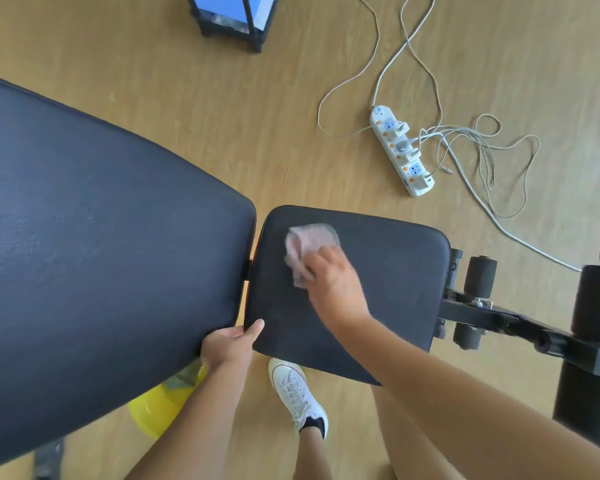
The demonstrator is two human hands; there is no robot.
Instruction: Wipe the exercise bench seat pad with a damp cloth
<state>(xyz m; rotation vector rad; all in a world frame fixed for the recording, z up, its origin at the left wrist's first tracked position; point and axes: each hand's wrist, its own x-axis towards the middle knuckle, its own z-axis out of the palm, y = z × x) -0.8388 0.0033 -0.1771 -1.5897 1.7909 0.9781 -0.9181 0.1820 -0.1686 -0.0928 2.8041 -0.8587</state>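
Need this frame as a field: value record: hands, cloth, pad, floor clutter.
right hand: pressing the cloth onto the seat pad, grip closed on it
cloth: pale pink, blurred, on the far-left part of the pad
seat pad: black, flat
left hand: grip on the near corner of the back pad, at the gap between pads
floor: white power strip with cables beyond the bench; yellow basin under the back pad

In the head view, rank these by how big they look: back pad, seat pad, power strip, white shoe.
1. back pad, nearer the camera
2. seat pad
3. power strip and white shoe look alike; unranked
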